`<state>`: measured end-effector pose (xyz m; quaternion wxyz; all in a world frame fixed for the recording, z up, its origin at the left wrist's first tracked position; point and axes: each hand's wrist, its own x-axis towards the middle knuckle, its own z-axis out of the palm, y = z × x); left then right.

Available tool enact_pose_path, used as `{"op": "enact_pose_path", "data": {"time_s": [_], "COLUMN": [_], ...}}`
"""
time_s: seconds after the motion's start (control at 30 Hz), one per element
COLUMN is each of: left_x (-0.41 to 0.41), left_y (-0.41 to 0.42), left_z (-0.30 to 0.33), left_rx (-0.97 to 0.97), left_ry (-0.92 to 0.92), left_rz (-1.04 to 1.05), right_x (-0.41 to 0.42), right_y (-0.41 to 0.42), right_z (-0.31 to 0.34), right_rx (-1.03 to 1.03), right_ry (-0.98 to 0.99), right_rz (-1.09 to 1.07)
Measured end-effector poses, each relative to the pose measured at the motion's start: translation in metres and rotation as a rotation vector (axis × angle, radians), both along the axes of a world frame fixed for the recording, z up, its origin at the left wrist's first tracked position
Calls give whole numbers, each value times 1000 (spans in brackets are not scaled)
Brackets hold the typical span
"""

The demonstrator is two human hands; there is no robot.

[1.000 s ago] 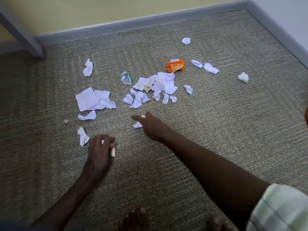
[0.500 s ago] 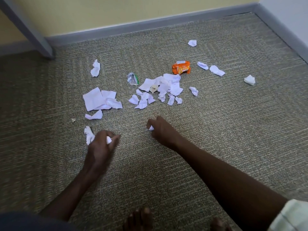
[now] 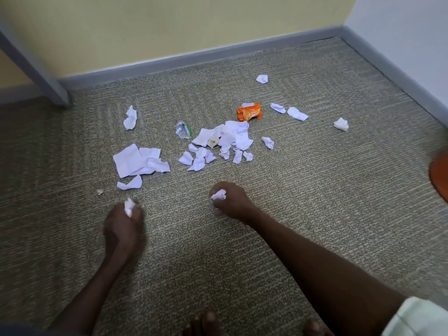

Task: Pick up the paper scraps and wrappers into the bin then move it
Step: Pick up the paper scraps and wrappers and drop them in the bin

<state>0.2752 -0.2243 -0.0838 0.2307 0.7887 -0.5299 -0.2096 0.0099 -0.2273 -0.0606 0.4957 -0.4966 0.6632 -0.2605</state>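
White paper scraps lie scattered on the carpet, with a cluster point(image 3: 220, 146) in the middle and larger flat sheets point(image 3: 135, 161) to its left. An orange wrapper point(image 3: 249, 112) sits behind the cluster, and a clear and green wrapper point(image 3: 183, 129) lies left of it. My left hand point(image 3: 123, 221) is closed around a crumpled white scrap point(image 3: 129, 206). My right hand point(image 3: 230, 201) is closed on another white scrap point(image 3: 219, 194). An orange curved edge point(image 3: 440, 175) at the far right may be the bin.
A grey baseboard point(image 3: 194, 59) runs along the yellow wall at the back and down the right side. A grey slanted leg point(image 3: 36, 69) meets the floor at back left. My bare toes point(image 3: 206, 323) show at the bottom edge.
My right hand closed on the scrap it was reaching for and lifted it. My left hand gathered the scrap beside it into its fist. The view shifted, bringing the orange edge into sight.
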Motion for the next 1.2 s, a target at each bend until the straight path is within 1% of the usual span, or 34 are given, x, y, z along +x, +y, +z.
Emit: {"op": "enact_pose_path", "data": {"time_s": [0.07, 0.13, 0.23, 0.27, 0.33, 0.4, 0.47, 0.53, 0.63, 0.73, 0.87, 1.0, 1.07, 1.13, 1.2], "left_x": [-25, -61, -118, -132, -155, -169, -179, -186, -191, -194, -205, -225, -239, -256, -275], "left_y": [-7, -13, -14, -15, -17, -19, -20, -19, -23, -30, -42, -64, -77, -93, -108], "left_z": [12, 30, 57, 62, 73, 82, 88, 98, 109, 126, 167, 221, 251, 281, 308], "left_rx": [42, 116, 229, 247, 257, 221, 171, 119, 49, -32, -131, -181, -229, -270, -263], "left_ry": [136, 368, 891, 1020, 1135, 1179, 1264, 1312, 1359, 1295, 1229, 1170, 1119, 1105, 1136], "left_rz": [-18, -34, 85, 116, 125, 143, 165, 159, 91, 9, -140, -291, -366, -412, -449], "right_x": [3, 6, 14, 15, 18, 21, 25, 28, 31, 28, 18, -3, -18, -35, -51], "right_y": [3, 3, 1, 0, -1, -4, -7, -10, -17, -27, -40, -62, -75, -87, -100], "right_z": [9, 15, 28, 30, 36, 42, 52, 63, 79, 96, 136, 185, 217, 252, 285], "right_rx": [132, 164, 134, 111, 49, -7, -39, -62, -124, -175, -233, -313, -375, -413, -429], "right_ry": [-372, -550, -738, -793, -848, -847, -874, -960, -1032, -1030, -1051, -1013, -995, -945, -869], "right_rz": [-243, -359, -504, -551, -630, -697, -768, -844, -924, -993, -896, -898, -857, -823, -806]}}
